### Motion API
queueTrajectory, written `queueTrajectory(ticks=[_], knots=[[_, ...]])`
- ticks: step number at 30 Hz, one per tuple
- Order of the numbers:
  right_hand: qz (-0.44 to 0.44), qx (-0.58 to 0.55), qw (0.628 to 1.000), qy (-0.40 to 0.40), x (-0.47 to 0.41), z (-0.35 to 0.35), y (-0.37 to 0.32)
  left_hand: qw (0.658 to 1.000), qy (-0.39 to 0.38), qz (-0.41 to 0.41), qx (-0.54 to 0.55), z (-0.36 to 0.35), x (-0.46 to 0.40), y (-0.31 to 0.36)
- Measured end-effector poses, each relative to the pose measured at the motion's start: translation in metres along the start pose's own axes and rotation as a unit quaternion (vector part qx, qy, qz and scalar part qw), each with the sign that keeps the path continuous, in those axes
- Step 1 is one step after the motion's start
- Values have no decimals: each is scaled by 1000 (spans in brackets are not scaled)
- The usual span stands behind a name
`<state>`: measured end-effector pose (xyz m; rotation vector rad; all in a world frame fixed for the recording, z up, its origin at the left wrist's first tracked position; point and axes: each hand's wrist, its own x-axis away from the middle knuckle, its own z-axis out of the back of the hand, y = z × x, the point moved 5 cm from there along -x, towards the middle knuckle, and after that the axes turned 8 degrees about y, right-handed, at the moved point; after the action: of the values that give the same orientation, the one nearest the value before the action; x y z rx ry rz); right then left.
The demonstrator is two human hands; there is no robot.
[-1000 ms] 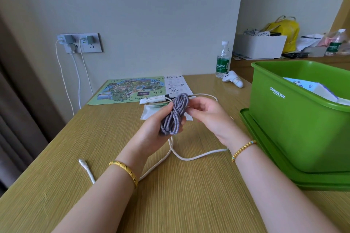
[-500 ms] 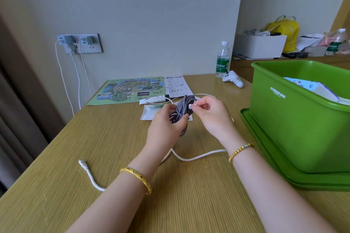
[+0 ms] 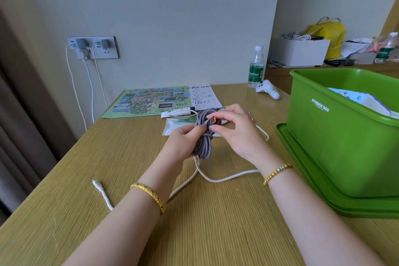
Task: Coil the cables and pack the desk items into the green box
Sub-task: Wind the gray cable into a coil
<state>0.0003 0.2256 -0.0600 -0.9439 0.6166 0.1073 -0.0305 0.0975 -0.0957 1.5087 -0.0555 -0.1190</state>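
Left hand [image 3: 183, 142]: grip wrapped around the lower part of the grey braided cable [image 3: 204, 147], fingers curled closed on the bundle, thumb side toward the camera. Right hand [image 3: 235, 131]: thumb and forefinger pressed together on the cable's plug end [image 3: 212, 120], orange tab showing, plug held against the top of the bundle; other fingers loosely spread above it. Bundle is coiled into a tight hank, held just above the counter [image 3: 108, 168], between both hands.

White cable [image 3: 226, 177] lies loose on the counter under the hands, uncoiled; one end with its connector [image 3: 96, 183] sits near the left forearm, the other runs out past the right wrist.

Green box [image 3: 345, 136] stands to the right on its lid [image 3: 302, 170], open, some white and blue packaging already inside. Behind the hands: a clear packet [image 3: 172, 127], a printed map sheet [image 3: 149, 101]. Further back, a white controller [image 3: 267, 92] and a water bottle [image 3: 256, 67] near the wall.
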Motion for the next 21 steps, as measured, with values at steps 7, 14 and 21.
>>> queueTrajectory(ticks=[7, 14, 21], knots=[[126, 104, 986, 41, 2, 5, -15, 989, -116, 69, 61, -3, 1, -5], [50, -26, 996, 70, 5, 6, -15, 970, -168, 84, 155, -15, 5, -4], [-113, -184, 968, 128, 4, 9, 5, 975, -185, 43, 119, -24, 8, -4]])
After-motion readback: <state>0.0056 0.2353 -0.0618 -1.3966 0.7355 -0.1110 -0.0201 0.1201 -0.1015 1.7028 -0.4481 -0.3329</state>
